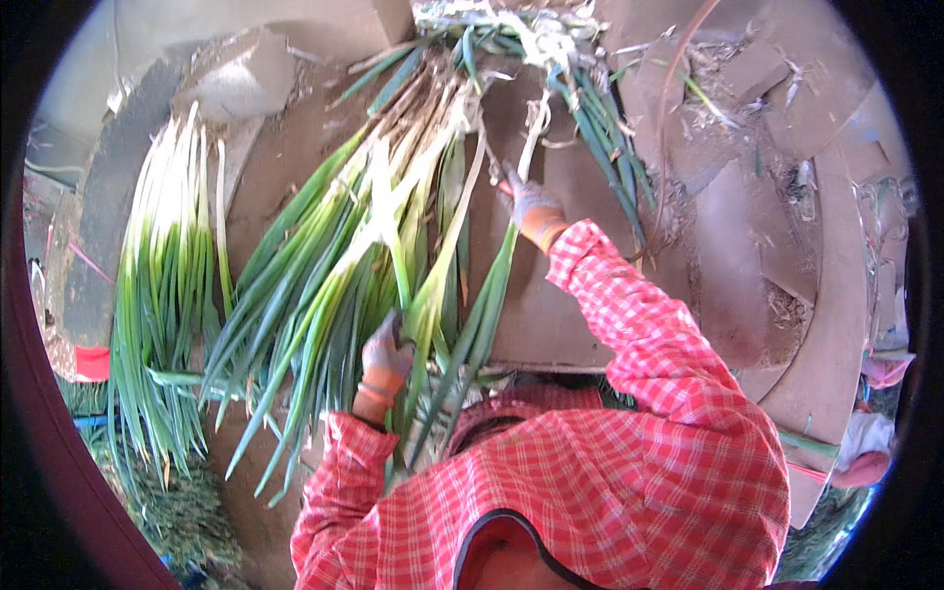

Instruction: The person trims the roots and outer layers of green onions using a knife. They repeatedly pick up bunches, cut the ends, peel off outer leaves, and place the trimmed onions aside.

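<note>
My left hand, in a grey and orange work glove, grips the green leaves of a green onion at the near side of a loose pile. My right hand, gloved alike, is closed around another green onion just below its white stem, whose root end points away from me. Something small and red shows by the right fingers; I cannot tell what it is. The pile of untrimmed green onions has brownish, dirty root ends. Left of it lies a row of clean green onions with white stems.
Peeled skins and leaf scraps are heaped at the far edge, with green leaves hanging toward me. A reddish hose crosses the right side. Flattened cardboard and debris cover the right. Green leaves lie on the floor at lower left.
</note>
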### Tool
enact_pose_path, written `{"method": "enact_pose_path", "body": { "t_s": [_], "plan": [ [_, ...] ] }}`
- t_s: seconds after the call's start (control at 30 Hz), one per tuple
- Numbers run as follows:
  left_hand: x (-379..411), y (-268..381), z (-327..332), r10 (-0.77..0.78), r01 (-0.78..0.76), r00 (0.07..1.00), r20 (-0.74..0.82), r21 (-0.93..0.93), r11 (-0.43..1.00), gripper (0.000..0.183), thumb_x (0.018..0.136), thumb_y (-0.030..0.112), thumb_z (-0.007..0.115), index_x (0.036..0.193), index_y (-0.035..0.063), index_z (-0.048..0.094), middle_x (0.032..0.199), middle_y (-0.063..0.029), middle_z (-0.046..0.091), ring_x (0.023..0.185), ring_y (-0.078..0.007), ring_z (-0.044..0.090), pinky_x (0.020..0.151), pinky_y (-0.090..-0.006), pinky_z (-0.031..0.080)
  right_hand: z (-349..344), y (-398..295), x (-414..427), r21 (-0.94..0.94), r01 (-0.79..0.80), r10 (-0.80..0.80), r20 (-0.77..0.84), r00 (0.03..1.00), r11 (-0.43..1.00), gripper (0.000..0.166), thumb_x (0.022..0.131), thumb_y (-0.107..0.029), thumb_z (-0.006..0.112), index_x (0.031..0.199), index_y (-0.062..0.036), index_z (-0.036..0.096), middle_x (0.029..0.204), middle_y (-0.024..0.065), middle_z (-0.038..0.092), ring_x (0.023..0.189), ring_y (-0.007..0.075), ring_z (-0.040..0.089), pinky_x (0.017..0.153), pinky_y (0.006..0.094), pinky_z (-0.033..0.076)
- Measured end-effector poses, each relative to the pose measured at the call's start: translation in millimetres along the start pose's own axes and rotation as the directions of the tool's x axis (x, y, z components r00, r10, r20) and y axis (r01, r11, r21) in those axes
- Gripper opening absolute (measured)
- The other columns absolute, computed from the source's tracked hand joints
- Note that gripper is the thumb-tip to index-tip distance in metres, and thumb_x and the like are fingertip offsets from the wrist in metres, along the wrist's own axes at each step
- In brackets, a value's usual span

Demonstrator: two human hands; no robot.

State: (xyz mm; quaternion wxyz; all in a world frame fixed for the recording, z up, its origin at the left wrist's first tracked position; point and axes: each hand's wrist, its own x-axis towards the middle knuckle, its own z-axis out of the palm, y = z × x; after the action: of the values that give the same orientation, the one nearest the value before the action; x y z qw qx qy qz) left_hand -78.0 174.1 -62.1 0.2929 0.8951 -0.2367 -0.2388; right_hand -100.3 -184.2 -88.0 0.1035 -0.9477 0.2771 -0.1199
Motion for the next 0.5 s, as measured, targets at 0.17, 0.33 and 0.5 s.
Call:
{"method": "enact_pose_path", "body": {
  "t_s": [0.17,0.33,0.5],
  "plan": [
    [0.6,56.8,-7.4,0.52,-0.346,0.828,-0.211,0.538,0.769,0.062,0.07,0.013,0.066,0.13,0.0079,0.047,0.119,-0.0167,0.054,0.111,-0.0371,0.049,0.093,-0.0453,0.04,5.0,33.4,-76.4,0.253,-0.03,0.029,0.01,1.0,0.967,0.057,0.09,-0.04,0.05,0.142,-0.0238,0.032,0.083,0.017,0.065,0.072,0.037,0.063,0.065,0.0494,0.048],
    [12.6,85.6,70.3,0.195,-0.275,0.959,0.204,0.518,0.81,0.076,0.072,0.036,0.07,0.132,0.0016,0.039,0.108,-0.0188,0.06,0.107,-0.0347,0.056,0.091,-0.0429,0.045,-26.0,24.9,-165.9,0.271,-0.091,0.082,0.042,0.996,0.958,0.058,0.09,-0.036,0.051,0.143,-0.0225,0.03,0.086,0.0187,0.065,0.074,0.0373,0.063,0.064,0.0495,0.048],
    [54.9,90.1,89.6,0.096,-0.219,0.936,0.338,0.35,0.911,0.057,0.075,0.028,0.065,0.123,0.0008,0.053,0.104,-0.0205,0.065,0.099,-0.0333,0.062,0.084,-0.0392,0.05,-48.9,8.8,-219.7,0.085,-0.205,0.178,0.255,0.95,0.975,0.059,0.09,-0.034,0.051,0.143,-0.0227,0.029,0.087,0.0201,0.063,0.077,0.0387,0.062,0.064,0.0507,0.048]
  ]
}}
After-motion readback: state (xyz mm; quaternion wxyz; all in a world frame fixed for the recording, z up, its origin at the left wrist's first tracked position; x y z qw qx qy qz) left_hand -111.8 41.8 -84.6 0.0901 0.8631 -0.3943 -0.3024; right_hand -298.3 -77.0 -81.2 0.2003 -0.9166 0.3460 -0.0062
